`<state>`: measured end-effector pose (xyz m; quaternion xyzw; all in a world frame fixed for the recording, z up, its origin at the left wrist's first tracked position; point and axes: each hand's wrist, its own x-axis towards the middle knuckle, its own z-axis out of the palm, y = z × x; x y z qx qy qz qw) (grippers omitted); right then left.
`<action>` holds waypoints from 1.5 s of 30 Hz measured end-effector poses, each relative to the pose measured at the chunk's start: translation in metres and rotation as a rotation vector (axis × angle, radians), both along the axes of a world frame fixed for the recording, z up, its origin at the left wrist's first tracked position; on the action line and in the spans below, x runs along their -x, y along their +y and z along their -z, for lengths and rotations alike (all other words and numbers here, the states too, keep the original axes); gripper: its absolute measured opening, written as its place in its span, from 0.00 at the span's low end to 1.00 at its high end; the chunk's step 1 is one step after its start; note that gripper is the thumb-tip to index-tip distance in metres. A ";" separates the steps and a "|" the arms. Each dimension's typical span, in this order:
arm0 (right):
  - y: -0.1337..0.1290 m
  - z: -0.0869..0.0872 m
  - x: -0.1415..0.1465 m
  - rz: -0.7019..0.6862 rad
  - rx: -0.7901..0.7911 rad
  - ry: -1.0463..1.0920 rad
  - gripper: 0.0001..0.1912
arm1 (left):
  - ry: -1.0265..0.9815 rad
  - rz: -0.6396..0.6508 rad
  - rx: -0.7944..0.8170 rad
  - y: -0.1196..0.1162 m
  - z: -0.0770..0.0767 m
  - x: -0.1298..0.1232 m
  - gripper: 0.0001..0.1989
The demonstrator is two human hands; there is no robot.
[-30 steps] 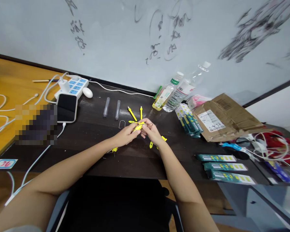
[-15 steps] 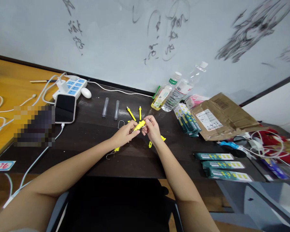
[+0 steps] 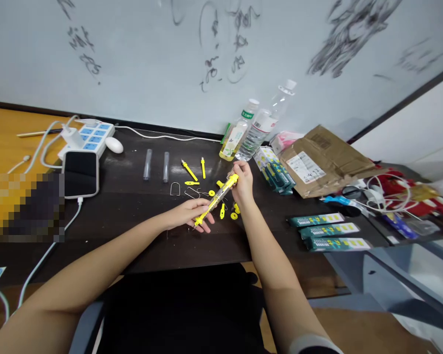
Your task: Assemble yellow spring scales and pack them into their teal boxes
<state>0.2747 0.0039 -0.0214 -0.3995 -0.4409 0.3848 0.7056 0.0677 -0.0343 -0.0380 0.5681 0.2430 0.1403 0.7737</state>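
A spring scale (image 3: 218, 197) with a clear tube and yellow ends slants between my two hands above the dark table. My right hand (image 3: 244, 181) grips its upper yellow end. At the lower end, my left hand (image 3: 188, 214) has the thumb over the tube and the fingers under it, partly spread. Two loose clear tubes (image 3: 166, 167) lie at the back left. Nearer my hands are a yellow rod (image 3: 189, 170), a shorter yellow rod (image 3: 203, 168), a bent wire (image 3: 174, 188), a yellow ring (image 3: 211, 193) and a yellow tag-like piece (image 3: 222, 211).
To the left are a phone (image 3: 81, 173), a power strip (image 3: 94, 135) and cables. Behind stand a tea bottle (image 3: 239, 130) and a water bottle (image 3: 264, 125). On the right are upright boxes (image 3: 275, 169), a cardboard package (image 3: 319, 157) and flat green boxes (image 3: 330, 230).
The spring scale now shows full length, tilted up to the right. My right hand has moved to its upper end, and my left hand's fingers have loosened under the lower end. The view has shifted.
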 end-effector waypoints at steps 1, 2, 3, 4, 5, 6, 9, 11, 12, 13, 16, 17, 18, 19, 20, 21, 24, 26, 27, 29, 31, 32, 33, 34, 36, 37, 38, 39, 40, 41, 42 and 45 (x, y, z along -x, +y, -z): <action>0.001 0.001 -0.003 0.028 -0.009 -0.022 0.14 | 0.014 0.018 0.008 0.000 -0.002 0.001 0.21; 0.002 0.001 -0.004 0.048 -0.018 -0.046 0.14 | 0.024 0.040 0.013 0.000 -0.003 0.002 0.22; 0.003 0.002 -0.005 0.062 -0.027 -0.070 0.13 | 0.030 0.063 0.016 0.000 -0.005 0.003 0.23; 0.003 0.003 -0.006 0.074 -0.039 -0.092 0.13 | 0.032 0.087 0.018 0.000 -0.006 0.004 0.24; 0.004 0.003 -0.006 0.085 -0.051 -0.113 0.13 | 0.032 0.113 0.021 0.000 -0.007 0.004 0.26; 0.004 0.003 -0.006 0.095 -0.061 -0.130 0.13 | 0.031 0.137 0.026 0.000 -0.008 0.005 0.27; 0.005 0.004 -0.006 0.116 -0.084 -0.162 0.13 | 0.019 0.186 0.048 0.001 -0.008 0.007 0.32; 0.006 0.004 -0.007 0.124 -0.091 -0.172 0.13 | 0.013 0.201 0.056 0.002 -0.008 0.008 0.34; 0.006 0.004 -0.007 0.126 -0.093 -0.172 0.13 | 0.014 0.207 0.057 0.003 -0.008 0.009 0.35; 0.005 0.004 -0.007 0.129 -0.091 -0.169 0.12 | 0.020 0.209 0.058 0.003 -0.009 0.009 0.36; 0.005 0.003 -0.007 0.152 -0.071 -0.137 0.11 | 0.049 0.187 0.074 0.002 -0.011 0.010 0.37; 0.005 0.002 -0.007 0.160 -0.060 -0.119 0.11 | 0.052 0.174 0.082 0.002 -0.012 0.009 0.37; 0.004 0.002 -0.007 0.156 -0.043 -0.098 0.12 | 0.051 0.159 0.091 0.001 -0.012 0.009 0.37; 0.004 0.002 -0.006 0.137 -0.018 -0.071 0.12 | 0.045 0.148 0.099 0.001 -0.012 0.008 0.36; 0.003 0.002 -0.005 0.098 0.016 -0.040 0.13 | 0.036 0.140 0.104 0.000 -0.011 0.007 0.36; 0.003 0.002 -0.003 0.043 0.058 -0.004 0.14 | 0.029 0.133 0.106 0.000 -0.010 0.007 0.35; -0.001 0.003 0.005 -0.151 0.185 0.091 0.18 | 0.016 0.109 0.099 0.001 -0.006 0.006 0.33; -0.004 0.004 0.012 -0.262 0.228 0.122 0.20 | 0.008 0.087 0.087 0.002 -0.003 0.005 0.33; -0.006 0.004 0.015 -0.303 0.231 0.125 0.21 | 0.003 0.074 0.080 0.002 -0.002 0.005 0.33; -0.008 0.004 0.018 -0.336 0.200 0.111 0.21 | -0.006 0.052 0.063 0.002 0.001 0.004 0.33; -0.009 0.003 0.019 -0.307 0.153 0.074 0.21 | -0.005 0.047 0.049 0.002 0.001 0.003 0.32; -0.008 0.003 0.019 -0.278 0.136 0.053 0.20 | 0.003 0.047 0.046 0.002 0.001 0.003 0.31; -0.008 0.003 0.018 -0.246 0.123 0.034 0.19 | 0.013 0.047 0.045 0.002 0.000 0.002 0.30; -0.008 0.002 0.017 -0.215 0.115 0.019 0.19 | 0.022 0.047 0.047 0.002 -0.001 0.002 0.28; -0.007 0.002 0.015 -0.155 0.102 -0.003 0.20 | 0.029 0.052 0.056 0.001 -0.002 0.001 0.25; -0.006 0.002 0.014 -0.127 0.094 -0.014 0.20 | 0.024 0.061 0.060 0.001 -0.002 0.001 0.24; -0.006 0.002 0.014 -0.104 0.085 -0.027 0.20 | 0.015 0.075 0.062 0.000 -0.002 0.000 0.23; -0.006 0.002 0.013 -0.087 0.074 -0.041 0.20 | 0.005 0.084 0.058 -0.001 -0.001 -0.001 0.22; -0.007 0.002 0.014 -0.075 0.064 -0.053 0.20 | -0.006 0.083 0.047 -0.003 0.001 -0.002 0.21; -0.007 0.002 0.014 -0.066 0.053 -0.062 0.20 | -0.016 0.072 0.031 -0.005 0.003 -0.003 0.20; -0.007 0.002 0.015 -0.062 0.043 -0.068 0.20 | -0.024 0.037 0.004 -0.007 0.005 -0.005 0.19; -0.009 0.003 0.017 -0.076 0.028 -0.081 0.20 | -0.048 -0.063 -0.065 -0.011 0.011 -0.011 0.16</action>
